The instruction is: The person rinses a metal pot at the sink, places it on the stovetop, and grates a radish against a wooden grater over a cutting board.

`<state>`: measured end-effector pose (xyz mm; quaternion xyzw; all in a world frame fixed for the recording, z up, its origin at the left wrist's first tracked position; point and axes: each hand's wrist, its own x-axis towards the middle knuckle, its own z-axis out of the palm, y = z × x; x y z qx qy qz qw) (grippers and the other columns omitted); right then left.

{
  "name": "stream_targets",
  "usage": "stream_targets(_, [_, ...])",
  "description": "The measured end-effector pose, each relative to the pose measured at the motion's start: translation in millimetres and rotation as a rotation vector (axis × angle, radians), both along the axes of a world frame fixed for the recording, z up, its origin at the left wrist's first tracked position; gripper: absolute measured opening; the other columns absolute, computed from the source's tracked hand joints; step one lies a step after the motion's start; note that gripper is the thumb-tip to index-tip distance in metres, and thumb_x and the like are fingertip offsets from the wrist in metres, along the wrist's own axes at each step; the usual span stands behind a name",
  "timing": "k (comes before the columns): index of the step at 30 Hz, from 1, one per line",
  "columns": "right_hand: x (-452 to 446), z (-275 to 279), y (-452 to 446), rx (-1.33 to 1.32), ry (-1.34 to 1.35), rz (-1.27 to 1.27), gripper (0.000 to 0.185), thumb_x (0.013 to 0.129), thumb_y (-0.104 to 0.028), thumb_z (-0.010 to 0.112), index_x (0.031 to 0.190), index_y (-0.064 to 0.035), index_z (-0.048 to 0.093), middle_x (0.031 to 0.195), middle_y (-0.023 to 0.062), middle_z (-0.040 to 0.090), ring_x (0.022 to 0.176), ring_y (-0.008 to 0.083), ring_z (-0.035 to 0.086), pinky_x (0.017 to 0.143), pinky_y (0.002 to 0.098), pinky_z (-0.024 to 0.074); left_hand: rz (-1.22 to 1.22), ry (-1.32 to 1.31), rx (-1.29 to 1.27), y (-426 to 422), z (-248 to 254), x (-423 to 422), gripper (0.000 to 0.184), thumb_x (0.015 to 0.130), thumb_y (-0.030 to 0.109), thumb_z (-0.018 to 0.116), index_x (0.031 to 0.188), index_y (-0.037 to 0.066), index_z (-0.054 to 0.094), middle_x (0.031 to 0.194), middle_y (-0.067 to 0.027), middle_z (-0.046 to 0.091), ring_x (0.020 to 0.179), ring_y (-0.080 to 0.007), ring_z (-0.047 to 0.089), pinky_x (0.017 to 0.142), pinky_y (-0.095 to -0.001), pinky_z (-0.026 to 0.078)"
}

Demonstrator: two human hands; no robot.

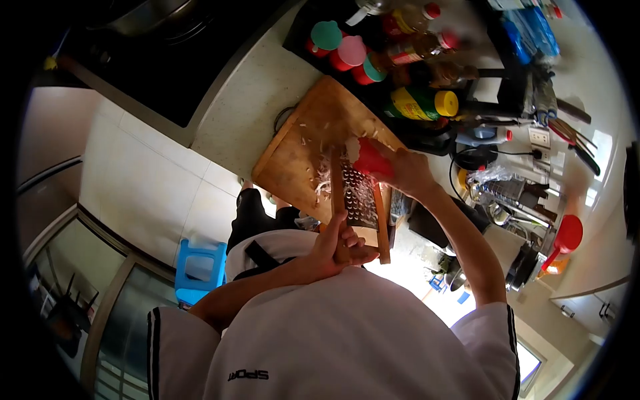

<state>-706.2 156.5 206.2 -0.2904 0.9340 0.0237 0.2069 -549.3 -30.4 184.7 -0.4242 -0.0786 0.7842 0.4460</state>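
Observation:
A wooden-framed grater [357, 203] with a perforated metal face leans over a wooden cutting board [287, 163]. My left hand [335, 250] is closed around the near end of its left rail. My right hand [410, 175] grips a red-skinned radish [372, 159], with a pale face showing at its left side, against the upper part of the metal. Pale, pinkish shreds [323, 175] cling to the grater and lie scattered on the board. The fingertips of my right hand are partly hidden by the radish.
Beyond the board stand lidded red jars [350, 52], sauce bottles [413, 53] and a green bottle with a yellow cap [417, 103]. A black stove [153, 73] with a pan [143, 17] is at upper left. A blue stool [200, 267] stands on the floor at left.

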Motion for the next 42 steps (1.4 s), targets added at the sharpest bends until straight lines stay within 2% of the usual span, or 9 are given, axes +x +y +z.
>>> stream_targets(9, [27.1,-41.3,43.0,-0.357,0.046,-0.386,0.075,0.076,-0.055,0.066,0.138,-0.0239,0.037,0.092,0.0181,0.065,0.081,0.0378,0.063,0.069,0.0439,0.0517,-0.137,0.096,-0.031,-13.8,21.0,-14.0,0.045,0.089,0.042,0.055,0.061,0.015,0.034,0.058,-0.0003,0.035,0.072,-0.0183,0.047,0.086,-0.0595,0.047])
stream_targets(15, [61.0,-44.9,96.2,-0.88,-0.09,-0.964,0.032,0.088,-0.023,0.063,0.118,-0.0103,0.058,0.072,0.0083,0.063,0.063,0.0147,0.06,0.059,0.0284,0.0482,-0.272,0.2,-0.106,-29.0,57.5,-28.0,0.045,0.092,0.043,0.047,0.06,0.015,0.035,0.057,-0.0006,0.035,0.072,-0.0177,0.047,0.091,-0.0598,0.044])
stream_targets(18, [82.2,-31.1,104.0,-0.861,-0.123,-1.003,0.018,0.091,-0.009,0.058,0.108,-0.0079,0.064,0.064,0.0052,0.058,0.06,0.0058,0.051,0.055,0.0228,0.0439,-0.352,0.257,-0.181,-36.4,59.7,-29.2,0.045,0.093,0.043,0.047,0.061,0.015,0.035,0.057,-0.0004,0.035,0.073,-0.0182,0.047,0.091,-0.059,0.044])
stream_targets(22, [73.5,-41.2,89.6,-0.453,0.25,-0.725,0.031,0.082,-0.02,0.066,0.11,-0.0085,0.062,0.068,0.0067,0.059,0.061,0.0214,0.059,0.059,0.0363,0.0474,-0.424,0.28,-0.22,-45.3,57.4,-31.6,0.047,0.091,0.046,0.05,0.058,0.016,0.034,0.057,-0.0001,0.035,0.074,-0.0187,0.047,0.09,-0.0594,0.044])
stream_targets(23, [69.8,-53.2,87.8,-0.488,0.418,-0.7,0.047,0.076,-0.026,0.07,0.117,-0.0078,0.057,0.092,0.0145,0.061,0.08,0.0337,0.061,0.068,0.0451,0.0481,-0.422,0.276,-0.211,-48.9,57.8,-30.5,0.048,0.09,0.046,0.05,0.058,0.016,0.034,0.057,0.0,0.035,0.075,-0.0188,0.047,0.09,-0.0596,0.044])
stream_targets(26, [48.3,-53.8,66.6,-0.325,0.652,-0.703,0.066,0.072,-0.034,0.074,0.125,-0.0057,0.047,0.112,0.0181,0.055,0.093,0.0371,0.058,0.076,0.0454,0.0481,-0.466,0.299,-0.305,-53.9,69.6,-29.4,0.048,0.09,0.048,0.049,0.057,0.017,0.032,0.058,0.0006,0.035,0.075,-0.0186,0.047,0.089,-0.0604,0.043])
stream_targets(29, [25.9,-95.6,63.7,-0.301,0.413,-0.929,0.087,0.064,-0.045,0.078,0.13,-0.0036,0.039,0.12,0.0203,0.051,0.098,0.0405,0.056,0.081,0.0466,0.0475,-0.523,0.325,-0.426,-57.6,88.4,-27.2,0.048,0.091,0.05,0.045,0.057,0.019,0.031,0.059,0.0022,0.034,0.076,-0.0172,0.045,0.087,-0.0613,0.043])
stream_targets(38, [35.2,-95.4,90.9,-0.507,0.206,-0.991,0.074,0.059,-0.048,0.08,0.112,-0.0066,0.048,0.092,0.0183,0.065,0.084,0.0359,0.064,0.071,0.0457,0.0514,-0.533,0.378,-0.447,-107.1,96.8,-21.2,0.052,0.093,0.055,0.033,0.058,0.017,0.033,0.06,0.0002,0.034,0.077,-0.0191,0.046,0.087,-0.0636,0.043])
stream_targets(42, [36.9,-101.9,87.1,-0.522,0.192,-1.002,0.076,0.059,-0.05,0.079,0.115,-0.0085,0.051,0.097,0.0181,0.064,0.09,0.0344,0.063,0.078,0.044,0.0507,-0.585,0.411,-0.454,-113.8,89.3,-29.0,0.052,0.094,0.055,0.032,0.058,0.017,0.033,0.061,0.001,0.034,0.078,-0.019,0.046,0.087,-0.0624,0.045])
